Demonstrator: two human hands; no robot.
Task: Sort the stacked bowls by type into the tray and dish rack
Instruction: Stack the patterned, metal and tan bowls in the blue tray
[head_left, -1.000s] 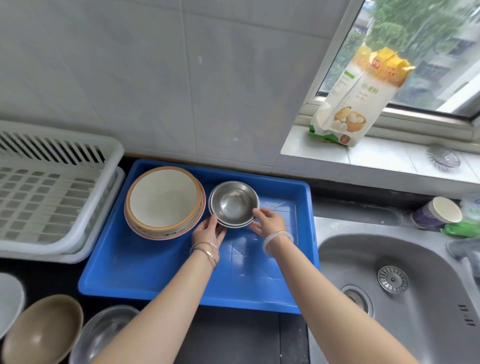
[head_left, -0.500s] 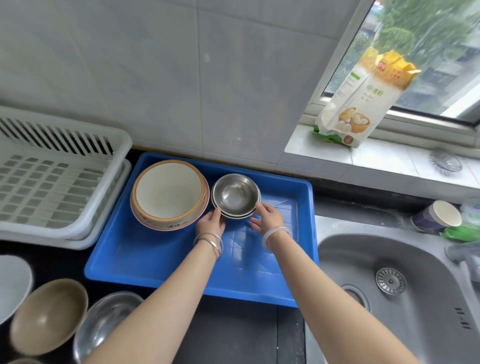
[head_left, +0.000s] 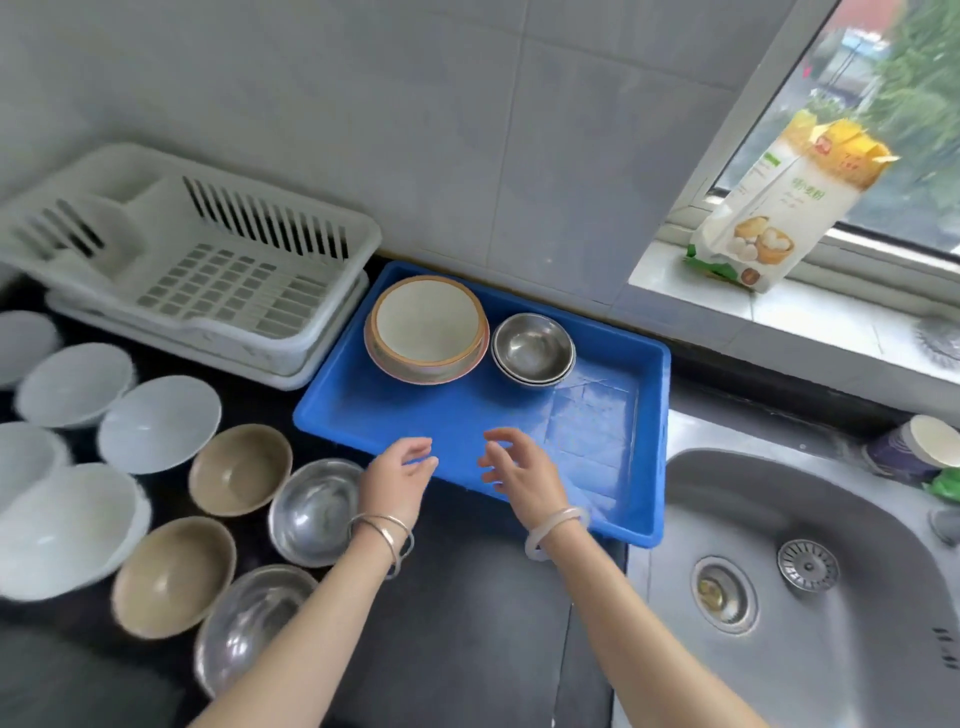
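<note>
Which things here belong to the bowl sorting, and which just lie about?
Job: blue plastic tray, white plastic dish rack, stacked cream bowls, stacked steel bowls, loose tan bowls, loose steel bowls, loose white bowls.
Lying about: yellow-topped paper bag, steel sink, purple cup.

Cut off, covered or smeared
Cropped at the left edge: white bowls (head_left: 23, 460). Cropped at the right edge: paper cup (head_left: 932, 441). Under the top steel bowl (head_left: 533, 347), only rims of the stack beneath. Too blurred to read: print on the flour bag (head_left: 779, 208).
</note>
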